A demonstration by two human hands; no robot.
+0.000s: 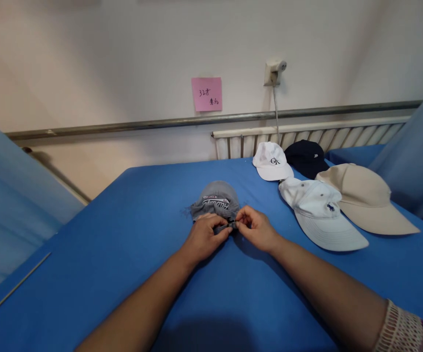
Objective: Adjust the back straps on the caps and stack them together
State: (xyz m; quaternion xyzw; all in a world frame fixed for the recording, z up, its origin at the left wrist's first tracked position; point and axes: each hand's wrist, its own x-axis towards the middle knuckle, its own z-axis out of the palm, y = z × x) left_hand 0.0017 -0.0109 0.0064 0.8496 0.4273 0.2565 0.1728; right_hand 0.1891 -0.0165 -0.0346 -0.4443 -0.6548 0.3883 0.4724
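A grey baseball cap (217,190) with frayed edges and a lettered patch lies on the blue-covered table (131,234), its strap side toward me. My left hand (207,237) pinches the near strap from the left, fingers closed on it. From the right, my right hand (257,227) pinches the strap's other end between thumb and fingertips. A small dark fastening shows between the two hands; whether it is joined I cannot tell. The cap's brim is not visible.
On the right sit a white cap (272,159), a black cap (306,156), a pale cap (314,200) and a beige cap (361,190). A thin stick (17,286) lies at left. Behind are a radiator (306,134), a metal rail (141,125) and blue curtains (13,195).
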